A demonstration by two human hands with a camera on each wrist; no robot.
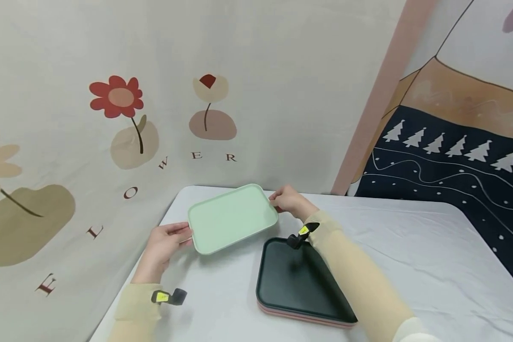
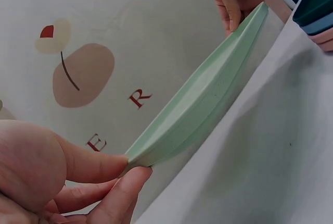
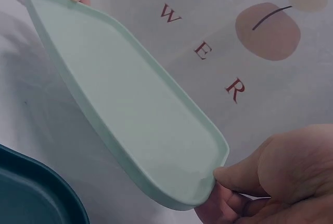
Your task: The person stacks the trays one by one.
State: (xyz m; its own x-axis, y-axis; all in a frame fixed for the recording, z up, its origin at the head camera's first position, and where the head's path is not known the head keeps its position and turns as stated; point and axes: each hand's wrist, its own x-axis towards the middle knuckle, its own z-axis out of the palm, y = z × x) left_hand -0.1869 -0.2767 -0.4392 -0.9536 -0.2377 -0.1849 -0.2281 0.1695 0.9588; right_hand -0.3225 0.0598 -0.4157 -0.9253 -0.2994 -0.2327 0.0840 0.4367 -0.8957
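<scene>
A light green rectangular tray (image 1: 232, 218) hangs tilted above the white table, its right end higher in the head view. My left hand (image 1: 166, 243) pinches the tray's left short edge between thumb and fingers. At the opposite short edge, my right hand (image 1: 291, 200) pinches the rim the same way. The left wrist view shows the tray (image 2: 203, 88) nearly edge-on, with a shadow on the cloth below. In the right wrist view its flat inside (image 3: 130, 94) is bare.
A stack of trays stands at the front right, a dark green tray (image 1: 299, 280) on top; blue and pink rims show beneath it in the left wrist view. White cloth covers the table (image 1: 410, 247). A flower-printed curtain (image 1: 282, 95) hangs behind.
</scene>
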